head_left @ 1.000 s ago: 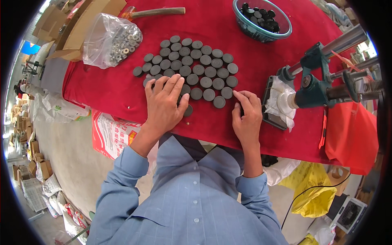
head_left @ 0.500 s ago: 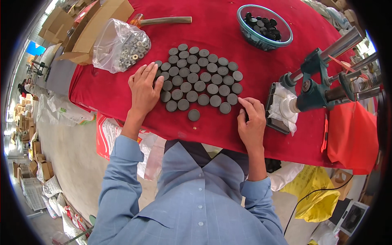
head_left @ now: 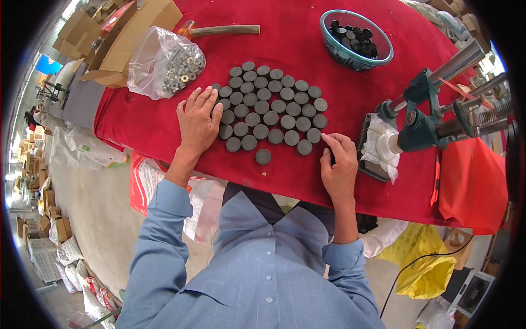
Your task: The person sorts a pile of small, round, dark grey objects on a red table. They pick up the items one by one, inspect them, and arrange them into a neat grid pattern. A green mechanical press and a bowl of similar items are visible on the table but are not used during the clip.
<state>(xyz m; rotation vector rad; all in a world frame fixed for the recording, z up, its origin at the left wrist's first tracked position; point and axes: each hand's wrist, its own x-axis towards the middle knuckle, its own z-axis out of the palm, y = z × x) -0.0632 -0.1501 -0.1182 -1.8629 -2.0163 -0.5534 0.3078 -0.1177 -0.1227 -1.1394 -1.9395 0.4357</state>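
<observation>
Many flat, round dark-grey discs (head_left: 270,118) lie close together in one layer on the red cloth. A single disc (head_left: 263,157) sits apart from them, nearer to me. My left hand (head_left: 198,122) rests against the left edge of the group, fingers stretched out and thumb beside the outer discs; its fingertips partly hide a disc or two. On the other side, my right hand (head_left: 339,163) lies on the cloth with thumb and forefinger apart. Its forefinger tip is close to the rightmost near disc (head_left: 313,135); whether they touch I cannot tell. Neither hand holds anything.
A clear bag of metal nuts or bushings (head_left: 183,71), a cardboard box (head_left: 129,41) and a hammer (head_left: 227,30) lie at the far left. Beyond the discs stands a clear bowl of black round parts (head_left: 358,61). A green metal press (head_left: 419,115) stands at the right, beside a red bag (head_left: 474,186).
The whole view has shifted slightly. Both hands stay at the two sides of the discs, and the discs keep nearly the same arrangement.
</observation>
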